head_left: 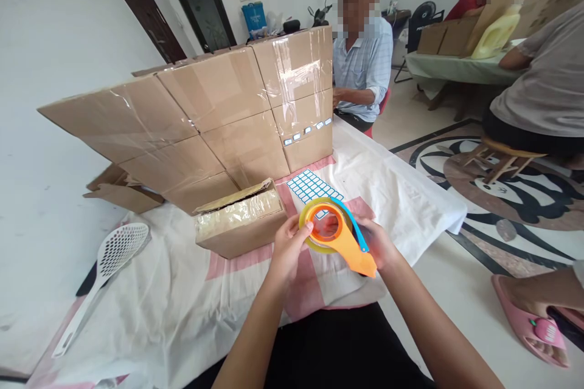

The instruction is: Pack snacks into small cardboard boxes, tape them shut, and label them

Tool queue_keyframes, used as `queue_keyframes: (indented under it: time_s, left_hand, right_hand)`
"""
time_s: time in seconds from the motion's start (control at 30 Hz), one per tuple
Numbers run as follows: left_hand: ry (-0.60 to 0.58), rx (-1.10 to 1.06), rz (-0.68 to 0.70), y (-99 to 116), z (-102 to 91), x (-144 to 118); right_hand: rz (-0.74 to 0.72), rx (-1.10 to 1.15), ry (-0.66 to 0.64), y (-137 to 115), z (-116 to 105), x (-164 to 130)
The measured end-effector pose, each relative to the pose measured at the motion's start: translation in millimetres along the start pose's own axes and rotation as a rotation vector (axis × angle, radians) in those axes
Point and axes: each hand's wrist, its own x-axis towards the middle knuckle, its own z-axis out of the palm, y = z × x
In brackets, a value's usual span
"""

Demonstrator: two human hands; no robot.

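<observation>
An orange and blue tape dispenser [353, 252] with a roll of clear yellowish tape is held up over my lap at the table's near edge. My left hand [292, 240] is closed on the roll's left rim, thumb on the front. Close against the dispenser's right side is my right hand [376, 240]; its fingers are partly hidden behind the tool and blurred. Beyond the dispenser lies a sheet of blue-bordered labels [312, 185], partly covered by it. To the left stands a small cardboard box [244, 228] with tape across its top.
A wall of stacked, taped cardboard boxes [237, 91] rises at the back, with several small labels on one. A white slotted ladle [121, 249] lies at left on the cloth-covered table [177, 298]. A person [365, 67] sits across; another [542, 85] sits at right.
</observation>
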Motion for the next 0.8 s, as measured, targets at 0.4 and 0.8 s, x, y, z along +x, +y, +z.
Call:
queue_keyframes:
  time_s: [0.4, 0.8]
  left_hand:
    - [0.135, 0.650, 0.462, 32.4, 27.1, -23.4]
    - [0.039, 0.774, 0.529, 33.1, 1.4, -40.0]
  right_hand:
    - [-0.481, -0.726, -0.175, -18.8, 54.8, -36.6]
    - [-0.249, 0.216, 0.078, -35.1, 55.7, -7.4]
